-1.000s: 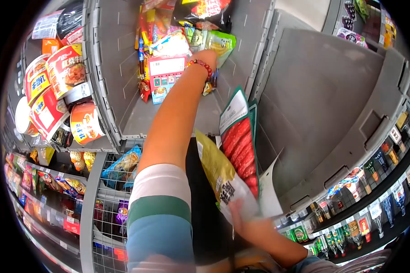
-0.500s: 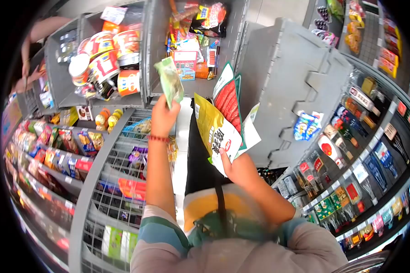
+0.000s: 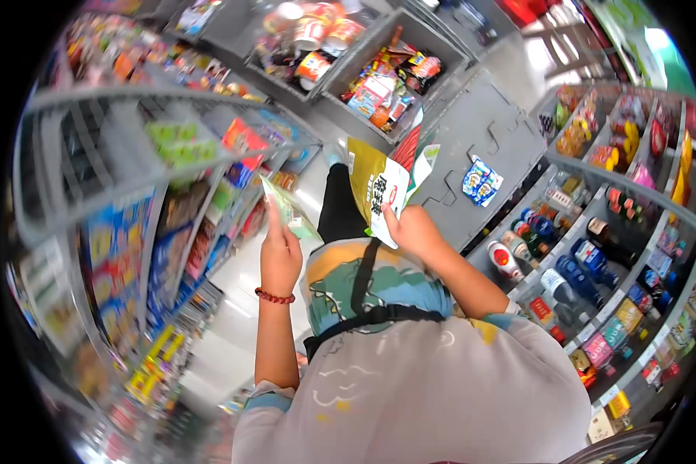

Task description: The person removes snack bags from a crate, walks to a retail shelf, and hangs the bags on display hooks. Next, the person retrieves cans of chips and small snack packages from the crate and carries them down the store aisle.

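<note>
My left hand, with a red beaded bracelet at its wrist, grips a small pale green packet that sticks up from the fingers. In my right hand is a fan of snack packets: a gold and white one in front, a red one and a green and white one behind. My right thumb presses on the white lower part of the gold packet. Beyond the packets stands an open grey crate with mixed snacks inside.
Another crate holds instant noodle cups. On a grey lid lies a blue and white packet. Shelves with bottles stand at the right, and a wire-topped rack stands at the left.
My left hand came out of the crate with the pale green packet and moved down, away from it. The view has turned, so the crates now appear farther off. My right hand still holds its packets.
</note>
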Motion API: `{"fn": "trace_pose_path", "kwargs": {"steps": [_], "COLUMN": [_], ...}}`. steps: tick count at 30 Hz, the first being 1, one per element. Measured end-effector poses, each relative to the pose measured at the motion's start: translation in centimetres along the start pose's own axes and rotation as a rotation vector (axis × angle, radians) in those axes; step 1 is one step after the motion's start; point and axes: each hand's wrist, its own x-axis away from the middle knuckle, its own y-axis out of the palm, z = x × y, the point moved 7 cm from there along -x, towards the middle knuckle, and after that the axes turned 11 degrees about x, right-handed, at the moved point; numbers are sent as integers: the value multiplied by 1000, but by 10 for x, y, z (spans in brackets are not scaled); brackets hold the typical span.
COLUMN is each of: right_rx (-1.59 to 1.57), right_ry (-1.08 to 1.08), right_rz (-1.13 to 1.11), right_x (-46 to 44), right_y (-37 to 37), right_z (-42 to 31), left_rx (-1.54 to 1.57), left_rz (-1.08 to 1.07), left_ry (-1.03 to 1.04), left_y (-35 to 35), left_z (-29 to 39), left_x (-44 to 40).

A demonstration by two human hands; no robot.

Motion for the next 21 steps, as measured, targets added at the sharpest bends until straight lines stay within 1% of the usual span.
{"fn": "trace_pose_path", "kwargs": {"steps": [1,2,3,4,5,6,7,8,10,11,12,13,14,15,16,17,18,19,20,21], "right_rx": [117,153,207,258,290,319,403,482,570,638,706,795,815,911,1006,1050,1070,1161,1250,1287], "right_ry": [-51,-95,-144,-193,-261,-312,-367,-410,-517,-577,-638,-711,-732,-823,-913,-1021,-1035,-1203,-1372,-1380], "right_rz": [-81,-100,-120,-144,-203,-214,-280,-364,-429,-461,-483,-518,-535,-618,-701,-759,-775,-842,-906,-878], "right_x": [11,20,31,43,53,63,77,87,118,129,143,159,166,186,211,227,240,261,281,294], "right_y": [8,6,14,24,33,39,50,51,60,67,79,96,111,130,150,169,187,209,228,242], "right_z": [-10,-29,-44,-57,-73,-87,-102,-122,-163,-181,-191,-194,-207,-217,-222,-232,-242,-250,-258,-275], "left_rx": [-101,-197,56,78,306,539,738,764,1179,1231,1254,1346,1441,1554,1628,1698,1764,1785,1767,1748], "left_rz": [-103,-211,-71,-8,57,123,117,164,151,69,101,104,99,37,-107,-86,-69,-51,5,57], "left_ry": [-6,-23,-12,-14,-131,-227,-379,-391,-492,-493,-487,-543,-607,-560,-447,-424,-386,-375,-413,-459], "left_y": [-3,-10,-14,-18,-24,-25,-26,-37,-40,-48,-61,-66,-76,-80,-86,-98,-108,-112,-115,-127], "left_z": [0,0,-29,-44,-58,-73,-85,-88,-119,-132,-141,-147,-155,-161,-167,-179,-188,-205,-228,-240], "left_x": [27,47,74,97,116,133,148,154,176,182,193,208,218,233,250,265,283,302,317,330]}}
